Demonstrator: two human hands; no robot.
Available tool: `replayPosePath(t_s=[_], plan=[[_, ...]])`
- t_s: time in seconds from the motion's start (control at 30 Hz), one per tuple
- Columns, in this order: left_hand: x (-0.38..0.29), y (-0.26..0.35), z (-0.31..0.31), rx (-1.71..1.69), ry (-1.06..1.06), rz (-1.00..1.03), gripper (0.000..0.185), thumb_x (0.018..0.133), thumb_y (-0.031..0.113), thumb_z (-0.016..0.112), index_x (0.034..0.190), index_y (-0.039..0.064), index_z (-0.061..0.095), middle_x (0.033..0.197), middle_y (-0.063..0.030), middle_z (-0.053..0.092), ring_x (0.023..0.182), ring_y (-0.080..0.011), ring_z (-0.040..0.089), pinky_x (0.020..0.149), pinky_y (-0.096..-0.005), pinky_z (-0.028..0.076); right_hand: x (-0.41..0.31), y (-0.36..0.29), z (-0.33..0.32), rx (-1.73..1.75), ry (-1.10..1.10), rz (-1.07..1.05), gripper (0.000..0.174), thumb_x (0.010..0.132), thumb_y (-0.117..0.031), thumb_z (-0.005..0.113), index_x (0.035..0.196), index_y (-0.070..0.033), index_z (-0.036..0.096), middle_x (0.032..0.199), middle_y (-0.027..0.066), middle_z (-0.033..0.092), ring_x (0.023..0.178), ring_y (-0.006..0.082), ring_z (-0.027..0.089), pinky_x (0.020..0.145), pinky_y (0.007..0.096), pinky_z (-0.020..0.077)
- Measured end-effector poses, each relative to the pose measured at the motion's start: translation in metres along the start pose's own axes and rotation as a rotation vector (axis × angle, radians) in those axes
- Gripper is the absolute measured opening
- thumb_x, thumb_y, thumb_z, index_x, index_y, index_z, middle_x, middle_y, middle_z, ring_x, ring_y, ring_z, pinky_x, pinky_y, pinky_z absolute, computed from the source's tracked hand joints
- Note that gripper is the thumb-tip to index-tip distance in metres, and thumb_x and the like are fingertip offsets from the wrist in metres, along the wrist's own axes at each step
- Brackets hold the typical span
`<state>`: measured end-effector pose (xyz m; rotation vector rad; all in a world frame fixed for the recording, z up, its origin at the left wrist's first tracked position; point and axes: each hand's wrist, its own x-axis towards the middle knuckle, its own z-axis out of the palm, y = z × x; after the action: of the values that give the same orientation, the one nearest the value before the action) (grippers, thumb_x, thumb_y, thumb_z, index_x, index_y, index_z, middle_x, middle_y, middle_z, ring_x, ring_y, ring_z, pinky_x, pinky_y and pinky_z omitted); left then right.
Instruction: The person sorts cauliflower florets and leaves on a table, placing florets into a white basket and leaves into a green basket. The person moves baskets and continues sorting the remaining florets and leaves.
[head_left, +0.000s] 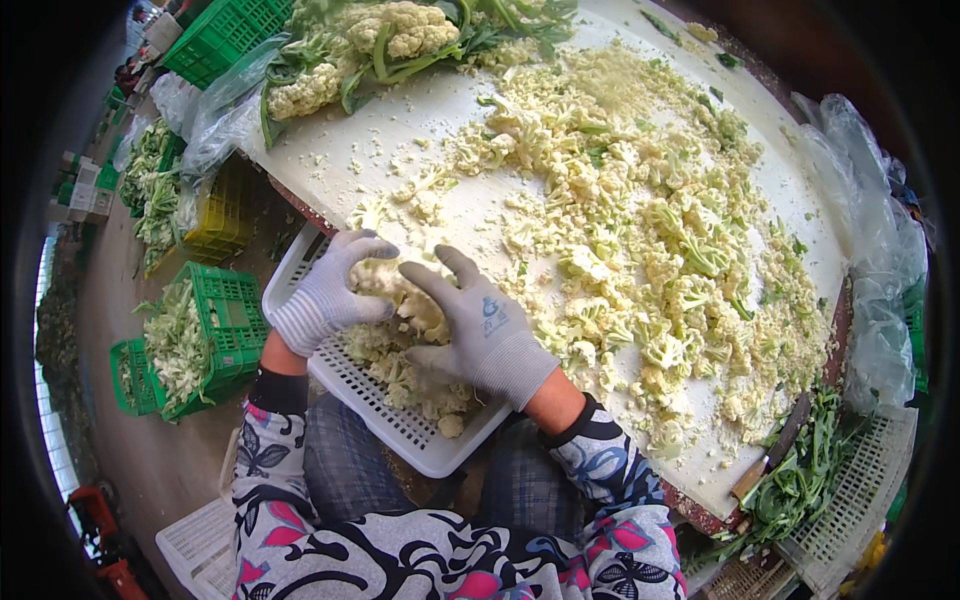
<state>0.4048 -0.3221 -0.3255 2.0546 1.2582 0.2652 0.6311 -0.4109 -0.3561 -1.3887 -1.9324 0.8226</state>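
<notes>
My left hand (341, 285), in a pale knitted glove, is curved against the left side of cauliflower florets (412, 304) at the table's near edge. On their right, my right hand (476, 330) has its gloved fingers spread, its fingertips close to the same florets. Beneath both hands, a white perforated plastic basket (431, 457) rests at my lap, partly filled with florets and crumbs. A wide spread of cut cauliflower florets (637, 225) covers much of the white tabletop (337, 161). Whether either hand grips a floret is hard to see.
Whole cauliflower heads (412, 30) with leaves lie at the table's far left. A knife (772, 450) rests at the right corner beside cut leaves (799, 487). Green crates (232, 330) stand on the floor at left. Clear plastic sheeting (877, 247) hangs along the right edge.
</notes>
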Motion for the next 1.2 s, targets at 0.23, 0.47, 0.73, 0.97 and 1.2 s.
replayPosePath(t_s=[0.23, 0.47, 0.73, 0.97, 1.2], plan=[[0.069, -0.013, 0.000, -0.027, 0.051, 0.075, 0.109, 0.059, 0.038, 0.092, 0.152, 0.011, 0.042, 0.151, -0.0226, 0.041, 0.143, -0.0377, 0.038, 0.118, -0.0430, 0.034, -0.052, 0.091, -0.115, -0.667, 0.356, 0.396, 0.101, 0.068, -0.046, 0.090, 0.152, -0.021, 0.041, 0.142, 0.0269, 0.050, 0.132, 0.0407, 0.050, 0.108, 0.0483, 0.0445], [0.243, 0.073, 0.088, 0.426, -0.120, -0.080, 0.139, 0.051, 0.059, 0.094, 0.162, 0.022, 0.019, 0.161, -0.0343, 0.018, 0.149, -0.0506, 0.021, 0.121, -0.0515, 0.028, -0.044, 0.182, -0.194, -0.593, 0.105, 0.749, 0.118, 0.056, -0.039, 0.096, 0.156, -0.023, 0.034, 0.159, 0.0283, 0.027, 0.143, 0.0450, 0.037, 0.114, 0.0462, 0.0410], [0.201, 0.121, 0.164, 0.466, 0.275, 0.335, 0.053, 0.072, 0.023, 0.079, 0.123, 0.027, 0.067, 0.119, -0.0161, 0.052, 0.108, -0.0361, 0.057, 0.089, -0.0462, 0.053, -0.009, 0.157, -0.129, -0.701, 0.334, 0.503, 0.038, 0.075, -0.016, 0.077, 0.110, -0.013, 0.063, 0.113, 0.0128, 0.062, 0.105, 0.0340, 0.063, 0.086, 0.0434, 0.0557], [0.141, 0.098, 0.126, 0.287, 0.492, 0.467, 0.051, 0.063, 0.016, 0.086, 0.113, 0.023, 0.073, 0.117, -0.0144, 0.057, 0.099, -0.0333, 0.062, 0.081, -0.0412, 0.055, 0.003, 0.082, -0.078, -0.622, 0.574, 0.152, 0.027, 0.081, -0.016, 0.069, 0.106, -0.009, 0.061, 0.103, 0.0102, 0.062, 0.091, 0.0296, 0.065, 0.065, 0.0376, 0.0565], [-0.020, 0.005, 0.025, 0.431, 0.261, 0.099, 0.064, 0.067, 0.006, 0.080, 0.129, 0.012, 0.067, 0.139, -0.0223, 0.049, 0.125, -0.0363, 0.056, 0.105, -0.0402, 0.049, -0.042, 0.014, -0.048, -0.148, 0.280, -0.110, 0.044, 0.080, -0.023, 0.077, 0.120, -0.012, 0.061, 0.123, 0.0138, 0.062, 0.108, 0.0333, 0.062, 0.093, 0.0425, 0.0519]])
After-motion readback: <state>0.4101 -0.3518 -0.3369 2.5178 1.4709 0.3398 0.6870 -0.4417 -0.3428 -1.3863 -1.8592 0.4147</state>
